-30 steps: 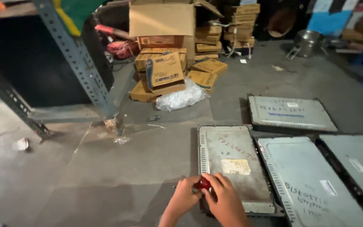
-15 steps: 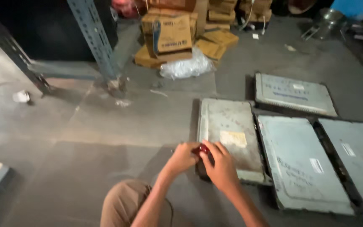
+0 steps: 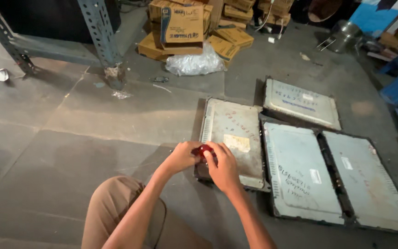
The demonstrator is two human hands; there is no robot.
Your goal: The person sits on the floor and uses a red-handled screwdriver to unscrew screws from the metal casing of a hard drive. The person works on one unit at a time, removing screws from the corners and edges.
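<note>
Bare concrete floor (image 3: 93, 138) lay open to the left of the hands — room enough to pass. To the right, four flat metal panels (image 3: 300, 170) crowded edge to edge, while cardboard boxes (image 3: 185, 27) and a steel rack leg (image 3: 100, 37) blocked the far side.

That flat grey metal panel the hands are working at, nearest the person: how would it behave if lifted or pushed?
The flat grey metal panel looks rigid sheet metal, so probably stiff, not floppy. Broad and lying flat on the concrete floor, it should slide, not roll or tip. Both hands, left hand and right hand, hold a small red object at its edge.
</note>
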